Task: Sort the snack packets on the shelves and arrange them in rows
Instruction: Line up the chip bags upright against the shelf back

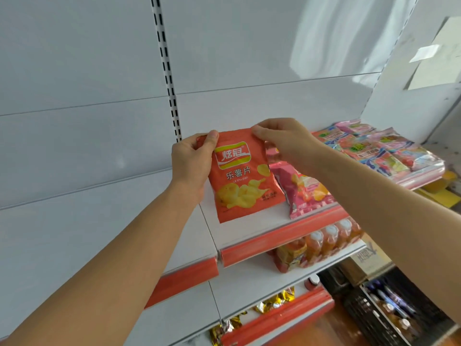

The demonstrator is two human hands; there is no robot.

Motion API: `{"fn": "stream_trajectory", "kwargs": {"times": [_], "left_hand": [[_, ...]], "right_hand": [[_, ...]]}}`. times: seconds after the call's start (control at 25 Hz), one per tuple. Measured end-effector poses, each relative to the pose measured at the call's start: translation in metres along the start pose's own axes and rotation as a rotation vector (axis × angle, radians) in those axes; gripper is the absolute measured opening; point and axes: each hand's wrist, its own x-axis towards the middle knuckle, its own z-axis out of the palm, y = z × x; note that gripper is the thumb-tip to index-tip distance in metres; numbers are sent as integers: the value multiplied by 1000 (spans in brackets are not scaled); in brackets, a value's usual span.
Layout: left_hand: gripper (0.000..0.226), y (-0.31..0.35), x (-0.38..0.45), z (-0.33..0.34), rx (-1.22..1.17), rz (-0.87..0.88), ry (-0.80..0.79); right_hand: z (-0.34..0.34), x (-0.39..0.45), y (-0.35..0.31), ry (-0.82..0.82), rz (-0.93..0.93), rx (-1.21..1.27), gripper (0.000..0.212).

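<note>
A person holds an orange crisp packet [243, 174] upright over the top shelf [252, 227] of a white shop rack, its lower edge touching or just above the board near the shelf's left end, set back from the red front edge strip [284, 237]. The left hand [193, 162] pinches the packet's top left corner between thumb and curled fingers; the right hand [282, 141] pinches the top right corner the same way. Both bare forearms reach up and forward from the lower corners of the view, the wrists about level with the packet's top seam.

Just to the packet's right, a pink snack packet [303, 189] lies tilted on the same shelf, its lower end at the front strip. Further right, towards the shelf's right end, a heap of pink-and-clear sweet bags [379, 151] spreads to the front edge. Bare white board lies in front of the orange packet and behind it to the back panel [87, 96], and the neighbouring shelf [194, 243] to the left shows bare board too.

On the shelf below, orange drink bottles [324, 242] stand in a row behind the front strip. Lower still, gold foil packets [274, 300] poke up behind another red strip.
</note>
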Motion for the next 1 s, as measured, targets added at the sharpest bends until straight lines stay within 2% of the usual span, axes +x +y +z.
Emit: {"fn": "stream_trajectory", "kwargs": {"times": [0.12, 0.24, 0.4, 0.52, 0.64, 0.72, 0.8, 0.88, 1.0], "left_hand": [[13, -15, 0, 9, 138, 29, -51], [11, -25, 3, 5, 345, 117, -71], [7, -34, -2, -3, 473, 152, -54], [26, -42, -27, -16, 564, 79, -23], [24, -56, -56, -23, 782, 114, -156], [23, -64, -63, -22, 805, 127, -160], [28, -69, -64, -18, 774, 183, -66], [39, -71, -65, -15, 710, 204, 50], [62, -77, -66, -14, 646, 168, 1]], "right_hand": [[-12, 12, 16, 66, 12, -137, 9], [-23, 21, 32, 67, -42, -347, 10], [-25, 23, 47, 44, -147, -504, 8], [-31, 23, 48, 38, -209, -583, 10], [-32, 25, 49, 13, -207, -609, 11], [-33, 26, 50, -11, -219, -627, 13], [-41, 24, 50, -11, -244, -643, 16], [-55, 18, 54, 58, -277, -670, 17], [-74, 1, 71, 139, -318, -726, 26]]}}
